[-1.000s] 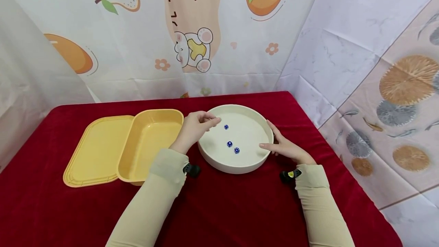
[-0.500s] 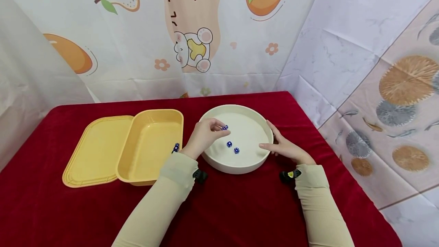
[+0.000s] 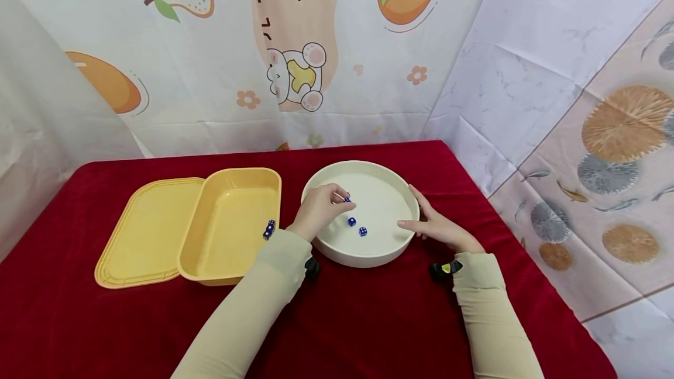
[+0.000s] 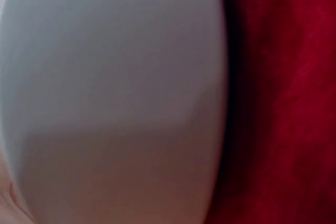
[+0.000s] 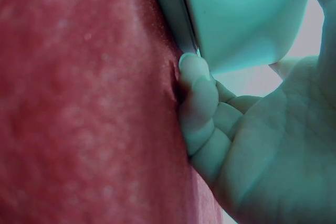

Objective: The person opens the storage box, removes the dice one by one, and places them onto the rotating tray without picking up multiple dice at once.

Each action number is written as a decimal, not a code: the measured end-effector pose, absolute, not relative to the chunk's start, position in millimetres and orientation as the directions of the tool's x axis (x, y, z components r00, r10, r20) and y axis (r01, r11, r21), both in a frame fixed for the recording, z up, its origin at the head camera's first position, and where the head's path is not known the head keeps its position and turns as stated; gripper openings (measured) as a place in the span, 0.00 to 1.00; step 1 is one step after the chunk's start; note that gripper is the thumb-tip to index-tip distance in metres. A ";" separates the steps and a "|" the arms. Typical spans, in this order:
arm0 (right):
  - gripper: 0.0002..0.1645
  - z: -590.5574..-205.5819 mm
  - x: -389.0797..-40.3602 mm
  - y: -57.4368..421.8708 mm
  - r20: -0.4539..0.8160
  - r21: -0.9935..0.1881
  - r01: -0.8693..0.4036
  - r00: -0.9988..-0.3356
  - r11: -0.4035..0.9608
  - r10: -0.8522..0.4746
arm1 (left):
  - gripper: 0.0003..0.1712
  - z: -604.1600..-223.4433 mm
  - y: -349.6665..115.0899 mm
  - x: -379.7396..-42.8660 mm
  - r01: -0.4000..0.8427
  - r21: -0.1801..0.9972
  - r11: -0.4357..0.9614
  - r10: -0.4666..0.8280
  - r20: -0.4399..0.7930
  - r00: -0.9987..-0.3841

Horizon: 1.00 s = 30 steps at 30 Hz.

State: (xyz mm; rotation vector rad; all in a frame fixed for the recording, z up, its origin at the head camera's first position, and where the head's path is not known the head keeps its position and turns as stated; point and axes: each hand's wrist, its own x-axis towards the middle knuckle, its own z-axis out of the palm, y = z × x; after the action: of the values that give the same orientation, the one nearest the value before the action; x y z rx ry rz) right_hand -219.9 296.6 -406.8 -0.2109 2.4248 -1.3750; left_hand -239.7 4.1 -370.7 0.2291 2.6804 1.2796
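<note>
A round cream tray [image 3: 389, 177] stands on the table, its outer wall filling much of the left wrist view. My left hand [image 3: 320, 206] reaches over its left rim and pinches a blue die [image 3: 347, 199] between thumb and fingers. Toward the tray's front lie a second blue die [image 3: 351, 221] and a third blue die [image 3: 363, 231]. My right hand [image 3: 439, 226] holds the tray's right side, thumb over the rim. In the right wrist view its curled fingers [image 5: 199, 98] sit low against the outer wall.
Left of the tray is a yellow rectangular box [image 3: 226, 233] with blue dice [image 3: 269, 230] inside at its right side. Its yellow lid [image 3: 150, 233] lies beside it, farther left. Red cloth [image 3: 358, 320] covers the table; a printed curtain [image 3: 210, 75] hangs behind.
My left hand has moved right and slightly down, over the tray to the rearmost die. Blue dice in the yellow box have come into view from behind the left arm. The right hand stays put.
</note>
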 end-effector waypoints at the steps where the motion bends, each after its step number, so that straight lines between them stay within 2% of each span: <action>1: 0.60 -407.4 -220.3 296.6 -0.219 -0.856 0.037 -0.930 0.515 -0.296 | 0.15 -372.0 4.5 -239.9 0.071 0.784 0.617 0.202 -0.070 -0.977; 7: 0.59 -409.1 -221.9 296.9 -0.207 -0.862 0.029 -0.932 0.506 -0.299 | 0.14 -378.1 8.0 -239.6 0.131 0.838 0.530 0.182 0.038 -0.983; 10: 0.59 -409.3 -221.9 296.9 -0.207 -0.863 0.029 -0.931 0.505 -0.300 | 0.13 -379.8 10.0 -239.7 0.124 0.871 0.475 0.179 0.042 -0.983; 19: 0.60 -408.5 -221.3 296.9 -0.208 -0.866 0.035 -0.932 0.499 -0.297 | 0.14 -381.0 13.6 -243.6 0.083 0.913 0.399 0.218 -0.006 -0.976; 30: 0.60 -408.4 -220.6 296.3 -0.216 -0.864 0.041 -0.931 0.502 -0.295 | 0.14 -389.3 18.3 -252.7 -0.037 0.944 0.329 0.248 -0.124 -0.961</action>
State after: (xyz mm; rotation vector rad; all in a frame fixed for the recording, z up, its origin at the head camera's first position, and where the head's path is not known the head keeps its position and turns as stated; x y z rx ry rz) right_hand -220.6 296.3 -408.4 -0.2128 2.4141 -1.4011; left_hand -252.7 18.3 -389.3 0.1911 2.3500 1.6780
